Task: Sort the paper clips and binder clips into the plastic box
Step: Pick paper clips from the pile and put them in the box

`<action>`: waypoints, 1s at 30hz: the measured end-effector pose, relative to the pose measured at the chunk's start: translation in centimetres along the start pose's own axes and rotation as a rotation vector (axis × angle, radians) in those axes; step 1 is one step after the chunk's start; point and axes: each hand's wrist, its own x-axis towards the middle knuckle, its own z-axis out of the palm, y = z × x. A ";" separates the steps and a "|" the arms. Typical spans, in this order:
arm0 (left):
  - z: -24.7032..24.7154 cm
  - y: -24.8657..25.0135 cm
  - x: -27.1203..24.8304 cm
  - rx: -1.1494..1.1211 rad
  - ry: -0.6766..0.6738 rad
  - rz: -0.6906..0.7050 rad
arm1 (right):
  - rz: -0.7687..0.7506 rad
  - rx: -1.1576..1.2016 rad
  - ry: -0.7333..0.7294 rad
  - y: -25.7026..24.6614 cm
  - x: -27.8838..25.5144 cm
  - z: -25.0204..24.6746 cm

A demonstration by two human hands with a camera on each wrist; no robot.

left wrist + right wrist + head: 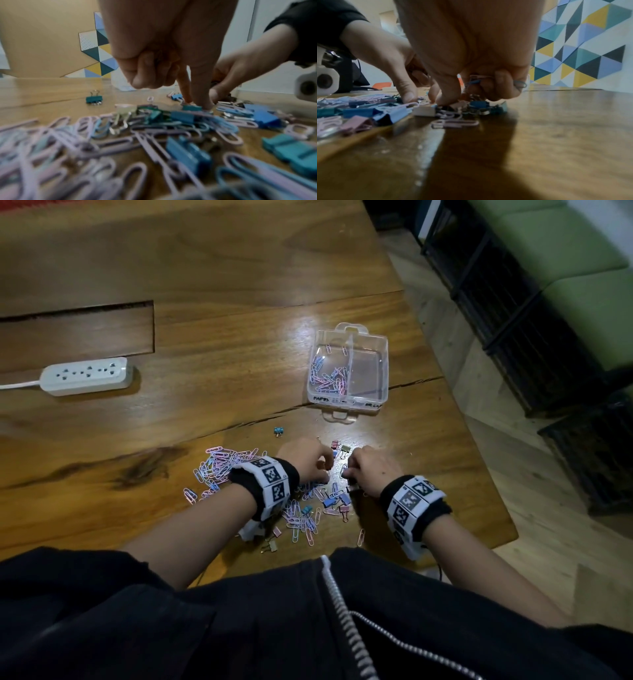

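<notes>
A clear two-part plastic box (383, 371) lies open on the wooden table; several paper clips (329, 378) lie in its left part, and its right part looks bare. Nearer me spreads a mixed pile of pastel paper clips (222, 463) and binder clips (330, 501). My left hand (327, 470) reaches down into the pile, thumb and forefinger meeting on a paper clip beside a teal binder clip (192, 107), the other fingers curled. My right hand (447, 102) pinches into the pile close by, with pink and blue paper clips (479, 79) bunched in its curled fingers.
A lone teal binder clip (279, 431) lies between the pile and the box. A white power strip (87, 376) sits far left near a recessed panel (78, 337). The table's right edge (479, 460) runs close to my right hand, with floor beyond.
</notes>
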 end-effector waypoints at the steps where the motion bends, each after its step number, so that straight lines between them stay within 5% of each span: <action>1: 0.2 0.1 0.1 0.058 -0.005 0.025 | -0.019 -0.015 0.007 0.1 0.0 -0.1; 4: 0.9 0.6 0.3 0.196 -0.033 0.052 | -0.045 0.115 0.042 0.5 -0.1 -0.3; 12: 1.5 0.3 -0.2 0.189 -0.100 0.033 | 0.219 1.232 0.121 2.7 -1.7 -1.8; 16: 0.8 0.6 0.2 -0.568 -0.038 -0.125 | 0.347 1.573 -0.007 3.9 -2.8 -2.2; 19: -0.1 0.8 0.4 -1.276 -0.026 -0.259 | 0.375 1.597 -0.091 4.3 -3.3 -2.2; 21: -0.5 1.1 0.6 -1.524 -0.080 -0.301 | 0.394 1.532 -0.109 4.2 -3.5 -2.2; 23: -0.5 1.6 1.1 -1.456 -0.122 -0.318 | 0.391 1.377 -0.146 4.0 -3.8 -2.3; 27: 0.1 3.2 1.7 -0.706 -0.048 -0.201 | 0.323 0.927 -0.224 2.7 -4.7 -2.3; 30: 0.7 3.9 1.6 -0.242 0.024 -0.117 | 0.281 0.885 -0.145 2.3 -4.4 -1.9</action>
